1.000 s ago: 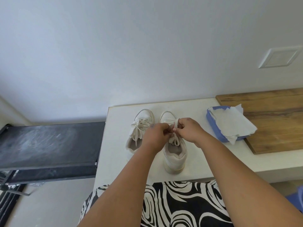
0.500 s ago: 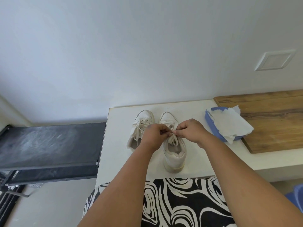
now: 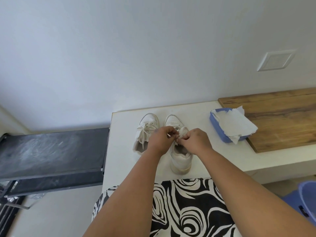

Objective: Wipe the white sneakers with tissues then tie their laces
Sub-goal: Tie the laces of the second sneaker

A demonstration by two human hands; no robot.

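A blue tray holds white tissues, partly on a wooden board. Two white sneakers stand on the white surface by a white wall. The left hand and right hand pinch the right sneaker's laces with curled fingers.

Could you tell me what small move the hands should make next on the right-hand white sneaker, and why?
Probably draw the two lace ends apart to snug the knot. Both the left hand and right hand pinch the white flat laces above the right-hand white sneaker, and the lace there looks bunched; the left-hand white sneaker already looks tied.
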